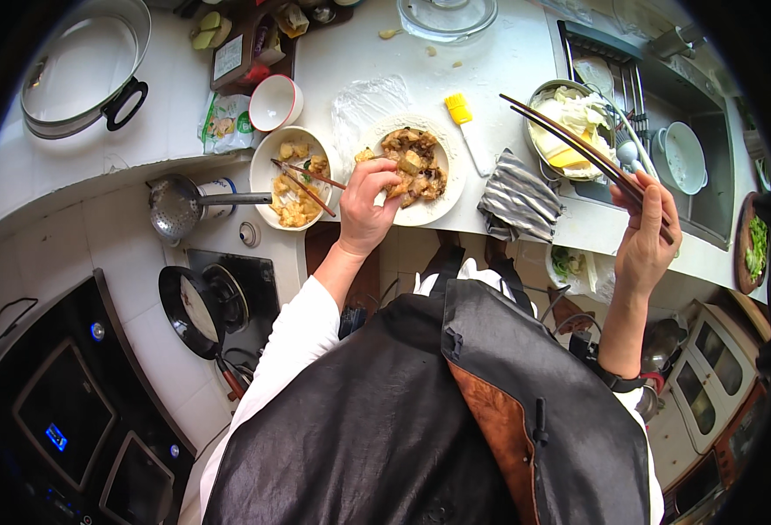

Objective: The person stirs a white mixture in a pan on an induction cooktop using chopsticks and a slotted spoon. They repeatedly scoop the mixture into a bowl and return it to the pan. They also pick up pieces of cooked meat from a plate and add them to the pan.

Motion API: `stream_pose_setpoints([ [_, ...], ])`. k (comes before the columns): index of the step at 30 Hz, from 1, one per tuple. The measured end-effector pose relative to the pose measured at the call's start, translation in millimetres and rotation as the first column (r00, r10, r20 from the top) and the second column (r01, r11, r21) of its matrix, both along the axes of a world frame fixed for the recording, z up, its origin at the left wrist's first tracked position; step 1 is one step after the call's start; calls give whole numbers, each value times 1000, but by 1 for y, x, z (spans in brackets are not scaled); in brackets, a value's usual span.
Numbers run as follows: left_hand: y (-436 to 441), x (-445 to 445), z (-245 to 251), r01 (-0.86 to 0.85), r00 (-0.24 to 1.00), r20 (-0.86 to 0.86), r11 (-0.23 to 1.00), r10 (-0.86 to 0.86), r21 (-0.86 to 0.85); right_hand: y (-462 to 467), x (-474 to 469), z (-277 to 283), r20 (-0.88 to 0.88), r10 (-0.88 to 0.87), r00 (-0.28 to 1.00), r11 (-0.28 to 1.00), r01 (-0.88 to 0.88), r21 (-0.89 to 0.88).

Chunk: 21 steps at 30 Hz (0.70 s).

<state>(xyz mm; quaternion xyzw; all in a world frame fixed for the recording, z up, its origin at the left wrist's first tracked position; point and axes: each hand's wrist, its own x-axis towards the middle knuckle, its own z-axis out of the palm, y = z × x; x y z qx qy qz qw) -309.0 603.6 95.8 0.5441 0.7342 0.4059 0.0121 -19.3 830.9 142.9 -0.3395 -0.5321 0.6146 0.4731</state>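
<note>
My right hand [648, 223] is raised on the right and grips a pair of long dark chopsticks [579, 141], their tips pointing up and left. A white plate [447, 203] of cooked brown food pieces [421, 147] lies near the counter's front edge. Over its left rim is my left hand [369, 200], thumb and fingertips curled close together beside the food. Whether a morsel is pinched there cannot be made out. Just left stands a white bowl [259, 172] with yellowish food [297, 203]. Two brown chopsticks [310, 175] lie across it, ends near my left wrist.
A metal pot [536, 147] of cabbage leaves stands by the sink [713, 111]. A yellow-headed brush [467, 128] and striped cloth [520, 197] lie right of the plate. On the left are a red-rimmed bowl [274, 105], a strainer ladle [175, 203] and a frying pan [188, 315].
</note>
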Motion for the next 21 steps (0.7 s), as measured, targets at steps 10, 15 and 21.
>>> stream_pose_setpoints([
  [10,-8,14,14,-22,1000,11,994,21,109,6,-6,6,12,54,998,999,-54,0],
  [15,-8,0,-7,-382,775,538,924,332,-19,8,-1,6,13,84,996,996,-84,20],
  [21,10,-25,-24,-331,883,198,863,426,-382,12,10,3,20,92,996,996,-92,12],
])
